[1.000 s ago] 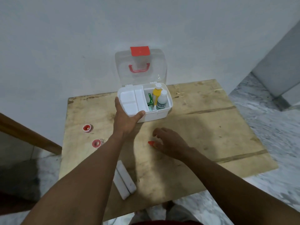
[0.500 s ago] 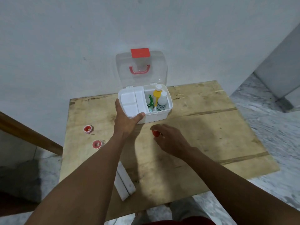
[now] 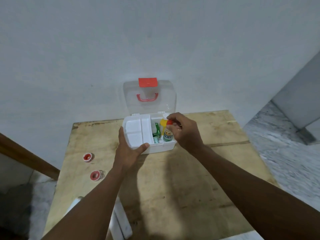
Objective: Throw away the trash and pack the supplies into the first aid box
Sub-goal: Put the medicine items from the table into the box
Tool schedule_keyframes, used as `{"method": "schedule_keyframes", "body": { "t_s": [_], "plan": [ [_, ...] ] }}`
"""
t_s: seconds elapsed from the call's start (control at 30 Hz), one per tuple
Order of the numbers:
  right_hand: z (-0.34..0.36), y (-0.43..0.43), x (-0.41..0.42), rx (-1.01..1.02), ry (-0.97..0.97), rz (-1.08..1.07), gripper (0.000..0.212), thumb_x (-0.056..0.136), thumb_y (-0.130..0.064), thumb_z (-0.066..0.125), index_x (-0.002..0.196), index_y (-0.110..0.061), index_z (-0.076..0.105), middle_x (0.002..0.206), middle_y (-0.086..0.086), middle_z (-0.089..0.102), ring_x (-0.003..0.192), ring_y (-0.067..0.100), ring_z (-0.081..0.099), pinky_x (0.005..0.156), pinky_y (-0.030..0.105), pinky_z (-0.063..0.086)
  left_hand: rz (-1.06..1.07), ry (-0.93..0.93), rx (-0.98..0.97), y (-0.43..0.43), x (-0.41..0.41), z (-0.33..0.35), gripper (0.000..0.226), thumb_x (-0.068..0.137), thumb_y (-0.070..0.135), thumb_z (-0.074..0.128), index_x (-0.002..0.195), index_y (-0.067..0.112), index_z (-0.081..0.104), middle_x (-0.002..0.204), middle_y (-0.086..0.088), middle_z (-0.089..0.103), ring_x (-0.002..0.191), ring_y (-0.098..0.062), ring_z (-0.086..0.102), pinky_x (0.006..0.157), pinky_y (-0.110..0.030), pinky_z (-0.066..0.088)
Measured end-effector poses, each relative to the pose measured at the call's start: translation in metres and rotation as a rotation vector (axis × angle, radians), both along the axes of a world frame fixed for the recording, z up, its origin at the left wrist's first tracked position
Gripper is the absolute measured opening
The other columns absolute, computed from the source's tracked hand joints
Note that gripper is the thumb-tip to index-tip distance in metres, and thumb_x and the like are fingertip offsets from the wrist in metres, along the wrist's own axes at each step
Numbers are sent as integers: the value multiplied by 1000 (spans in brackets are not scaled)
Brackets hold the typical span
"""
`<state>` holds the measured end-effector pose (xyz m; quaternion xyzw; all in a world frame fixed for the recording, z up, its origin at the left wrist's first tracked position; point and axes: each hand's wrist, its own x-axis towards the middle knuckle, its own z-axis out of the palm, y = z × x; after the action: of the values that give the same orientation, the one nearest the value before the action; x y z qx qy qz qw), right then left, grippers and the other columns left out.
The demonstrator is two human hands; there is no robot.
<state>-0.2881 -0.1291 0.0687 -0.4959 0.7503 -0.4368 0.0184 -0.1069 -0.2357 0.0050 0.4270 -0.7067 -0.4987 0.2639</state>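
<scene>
At the middle of the frame, on the far side of the wooden table (image 3: 173,179), the white box (image 3: 155,148) stands with its clear lid (image 3: 164,101) raised against the wall. The left arm reaches up from the lower left, and the left hand (image 3: 128,151) grips the box's near-left corner, thumb hooked over the front rim and fingers along the left wall. The right arm comes in from the lower right. The right hand (image 3: 186,134) is bent at the wrist over the box's right compartment, its fingertips pinching a small red-capped vial (image 3: 169,122) above the white bottle (image 3: 168,137); whether the two touch I cannot tell. The yellow bottle (image 3: 162,124) and green pack (image 3: 156,130) stand just left of them. Half a second ago this hand was low on the table before the box, with the vial in its fingers. It has since risen over the rim, while the left hand keeps its hold. At the table's left, well apart from the box, lie the upper roll (image 3: 88,157) and the lower roll (image 3: 97,175). White packs (image 3: 121,220) sit at the bottom edge.
</scene>
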Motion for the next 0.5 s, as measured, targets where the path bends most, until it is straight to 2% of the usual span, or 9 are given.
{"method": "schedule_keyframes", "body": {
  "t_s": [0.07,0.1,0.23,0.37,0.5],
  "plan": [
    [-10,-2,-1,17,60,19,17,79,-1,73,94,-6,70,81,2,71,71,20,66,69,37,58,4,-1,2,1,1,0,97,76,30,83,148,26,18,127,14,40,111,-11,43,84,-24,41],
    [-14,-3,-2,26,79,20,16,79,-1,73,94,-6,70,81,4,73,69,21,66,68,40,59,7,-2,5,1,1,0,98,75,31,83,149,27,17,129,13,42,112,-11,43,85,-25,41],
    [-21,-6,-1,65,70,21,21,78,0,75,97,-6,69,75,3,72,58,11,58,63,26,54,19,-14,11,0,1,-3,101,74,35,84,149,29,17,136,8,45,116,-15,46,89,-29,43],
    [-26,-13,-2,103,99,38,12,78,-3,73,87,-8,68,67,2,68,54,18,55,58,34,54,25,-32,29,0,1,-4,105,73,39,84,151,31,13,138,8,44,116,-16,46,96,-36,45],
    [-29,-18,1,141,121,23,7,77,-2,70,79,-8,66,63,6,66,54,27,56,56,34,48,20,-24,30,0,2,-5,105,72,42,84,150,31,15,142,4,45,122,-20,48,99,-41,48]
  ]
}}
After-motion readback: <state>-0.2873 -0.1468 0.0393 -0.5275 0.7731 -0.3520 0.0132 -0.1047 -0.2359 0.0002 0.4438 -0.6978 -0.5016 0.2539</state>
